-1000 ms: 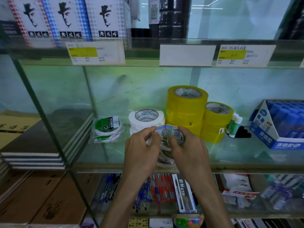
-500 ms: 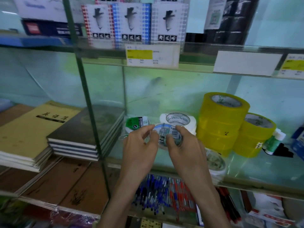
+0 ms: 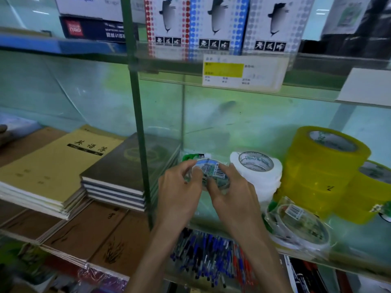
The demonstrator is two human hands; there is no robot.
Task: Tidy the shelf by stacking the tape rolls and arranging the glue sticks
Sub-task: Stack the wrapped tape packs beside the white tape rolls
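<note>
Both hands hold a small wrapped clear tape roll [image 3: 212, 171] with a barcode label, above the left end of the glass shelf [image 3: 357, 240]. My left hand [image 3: 179, 187] grips its left rim and my right hand [image 3: 234, 191] grips its right rim. Behind it lies a green-labelled tape pack [image 3: 189, 156], mostly hidden. A white tape stack [image 3: 259, 176] stands to the right, then a tall yellow tape stack [image 3: 323, 170] and a lower yellow one [image 3: 369, 191]. More wrapped clear rolls [image 3: 300, 225] lie at the shelf's front edge. No glue sticks show.
A green metal upright [image 3: 137, 127] divides the bays. Left of it lie stacks of notebooks [image 3: 63, 161] and dark notebooks [image 3: 127, 166]. Boxes [image 3: 218, 24] stand on the shelf above with price labels [image 3: 241, 72]. Pens [image 3: 211, 256] fill the shelf below.
The view has swung left and closer. Both hands carried the small roll leftwards, away from the clear rolls at the front edge, toward the green-labelled pack.
</note>
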